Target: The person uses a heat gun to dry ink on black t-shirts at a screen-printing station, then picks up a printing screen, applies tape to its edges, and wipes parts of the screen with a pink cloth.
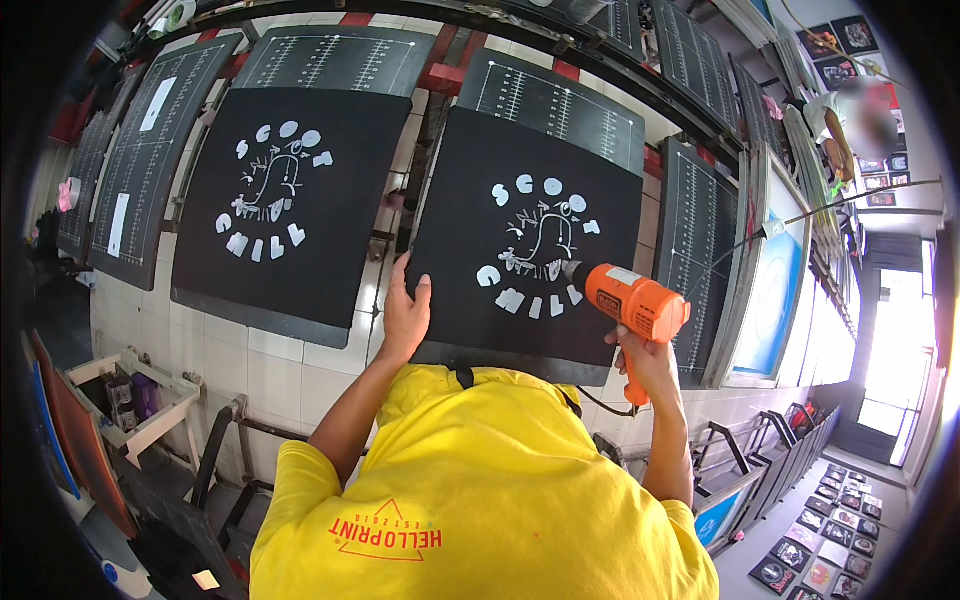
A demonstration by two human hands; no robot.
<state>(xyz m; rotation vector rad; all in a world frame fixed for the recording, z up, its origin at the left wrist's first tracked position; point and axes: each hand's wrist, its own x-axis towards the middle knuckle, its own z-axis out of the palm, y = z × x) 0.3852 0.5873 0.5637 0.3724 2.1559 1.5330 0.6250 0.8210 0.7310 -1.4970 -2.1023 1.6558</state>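
My right hand (648,365) grips the handle of an orange heat gun (636,302). Its dark nozzle points left, close above the white print on a black fabric piece (470,220) in front of me. That print shows a cartoon figure ringed by letters. At the fabric's left edge rests my left hand (405,318), thumb and fingers apart, thumb over the cloth. A second black fabric piece (345,200) with the same white print lies to the left. Each piece covers most of a dark printing board (560,112) marked with white scales.
Another scaled board (120,225) lies at far left, and one (690,290) at right. Beyond it leans a framed screen (765,270) with a blue area. A cord (605,408) trails from the heat gun. Another person (845,125) stands at the upper right. A metal rack (150,410) is at lower left.
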